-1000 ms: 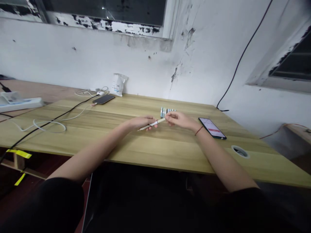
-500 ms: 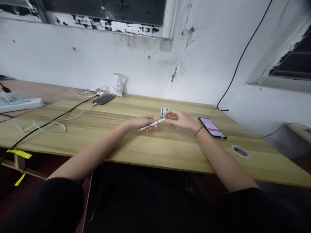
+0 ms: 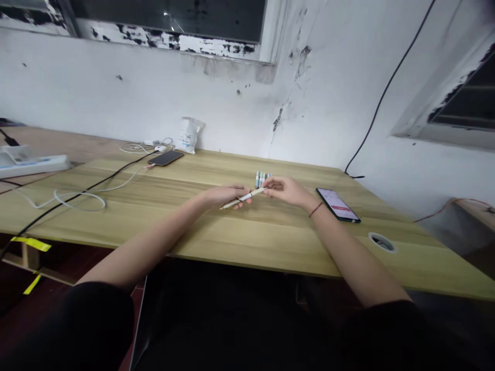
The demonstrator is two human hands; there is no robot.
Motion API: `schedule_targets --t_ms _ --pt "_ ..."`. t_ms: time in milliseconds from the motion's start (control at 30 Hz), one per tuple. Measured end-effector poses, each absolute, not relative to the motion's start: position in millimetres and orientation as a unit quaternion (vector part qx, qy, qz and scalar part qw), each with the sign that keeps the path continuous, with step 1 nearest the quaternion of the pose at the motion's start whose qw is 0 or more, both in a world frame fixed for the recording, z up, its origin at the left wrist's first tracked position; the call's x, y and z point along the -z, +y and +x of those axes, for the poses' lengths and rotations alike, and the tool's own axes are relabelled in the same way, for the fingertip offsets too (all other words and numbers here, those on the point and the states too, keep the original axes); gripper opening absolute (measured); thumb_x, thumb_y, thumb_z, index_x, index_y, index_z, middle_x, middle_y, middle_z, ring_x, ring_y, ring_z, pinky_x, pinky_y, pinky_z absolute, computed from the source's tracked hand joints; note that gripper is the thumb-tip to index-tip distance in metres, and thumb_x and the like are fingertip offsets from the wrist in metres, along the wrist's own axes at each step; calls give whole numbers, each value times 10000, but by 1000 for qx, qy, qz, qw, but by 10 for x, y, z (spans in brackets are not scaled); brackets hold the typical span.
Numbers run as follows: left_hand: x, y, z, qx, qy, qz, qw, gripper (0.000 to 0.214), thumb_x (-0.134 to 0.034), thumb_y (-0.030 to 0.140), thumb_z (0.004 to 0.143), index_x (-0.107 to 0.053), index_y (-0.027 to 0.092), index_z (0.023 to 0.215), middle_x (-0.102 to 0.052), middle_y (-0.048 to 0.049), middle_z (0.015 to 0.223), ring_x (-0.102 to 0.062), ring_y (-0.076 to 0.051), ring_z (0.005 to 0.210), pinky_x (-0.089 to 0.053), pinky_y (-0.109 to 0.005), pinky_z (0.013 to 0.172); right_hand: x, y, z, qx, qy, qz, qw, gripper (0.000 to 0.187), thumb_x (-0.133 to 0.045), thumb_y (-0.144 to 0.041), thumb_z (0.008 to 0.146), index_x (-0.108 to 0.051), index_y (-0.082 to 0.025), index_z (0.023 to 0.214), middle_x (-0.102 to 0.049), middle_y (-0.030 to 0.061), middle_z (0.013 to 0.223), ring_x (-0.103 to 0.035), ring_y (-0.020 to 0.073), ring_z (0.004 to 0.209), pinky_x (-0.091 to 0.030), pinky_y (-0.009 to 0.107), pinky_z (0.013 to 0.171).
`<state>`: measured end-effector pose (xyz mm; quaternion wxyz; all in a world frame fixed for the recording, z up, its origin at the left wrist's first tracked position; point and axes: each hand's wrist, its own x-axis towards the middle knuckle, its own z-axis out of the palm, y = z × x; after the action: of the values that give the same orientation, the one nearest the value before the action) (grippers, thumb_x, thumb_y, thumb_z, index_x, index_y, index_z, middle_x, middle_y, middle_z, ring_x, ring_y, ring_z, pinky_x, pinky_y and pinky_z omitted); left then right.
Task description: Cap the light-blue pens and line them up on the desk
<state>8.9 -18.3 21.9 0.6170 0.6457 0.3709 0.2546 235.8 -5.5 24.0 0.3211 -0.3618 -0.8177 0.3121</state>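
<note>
A slim cream-and-white pen [image 3: 245,197] with a dark band is held slantwise just above the wooden table [image 3: 247,237]. My left hand [image 3: 226,196] is closed round its middle, the tip sticking out towards the lower left. At the pen's upper right end, the fingers of my right hand [image 3: 284,190] are pinched together on it; the exact grip there is small and partly hidden. Just behind my right fingers lies a row of several pale and greenish markers [image 3: 260,179], partly covered by that hand.
Right of my right forearm lies a phone with a lit screen [image 3: 338,204], near a round cable hole [image 3: 382,242]. A dark phone [image 3: 166,158], a white packet [image 3: 189,135] and loose cables [image 3: 79,201] lie to the left. A power strip [image 3: 34,166] is at far left.
Almost nothing differs. The pen and both hands keep their places, with only a tiny shift of the view.
</note>
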Motion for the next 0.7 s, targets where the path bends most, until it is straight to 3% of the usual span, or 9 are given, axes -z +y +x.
schedule_targets --t_ms 133,300,467,567,700 --pt "-195 -113 36 -240 375 664 600 377 -613 463 775 -599 146 980 -644 -60 940 -579 -90 640 -472 -232 615 -242 -30 2369 -304 -791 -378 374 304 -668 -390 723 -646 -166 927 -682 73 873 -638 181 761 -530 374 757" --pt "-198 -61 -27 -270 379 746 476 377 -611 462 766 -642 129 938 -641 -60 951 -590 -109 698 -457 -240 674 -246 -22 2387 -290 -771 -392 410 279 -668 -374 729 -660 -170 919 -697 86 865 -649 192 757 -528 357 735" --pt "-163 -40 -39 -261 391 832 294 350 -528 451 822 -667 140 898 -642 -31 765 -540 -115 651 -369 -210 585 -248 -67 2380 -146 -825 -418 352 213 -556 -368 821 -671 -197 876 -680 44 760 -602 179 666 -443 310 649" --pt "-137 -20 -41 -251 374 859 242 337 -498 438 842 -670 149 862 -636 -29 728 -512 -114 613 -336 -212 560 -239 -74 2362 -70 -855 -406 315 213 -483 -326 863 -662 -210 864 -652 35 746 -548 174 648 -375 293 645" --pt "-103 11 -64 -238 363 882 185 336 -452 415 871 -674 166 899 -632 -24 723 -518 -124 608 -332 -220 576 -199 -59 2332 -56 -867 -390 306 211 -442 -296 875 -628 -210 822 -621 43 769 -517 183 687 -343 285 656"
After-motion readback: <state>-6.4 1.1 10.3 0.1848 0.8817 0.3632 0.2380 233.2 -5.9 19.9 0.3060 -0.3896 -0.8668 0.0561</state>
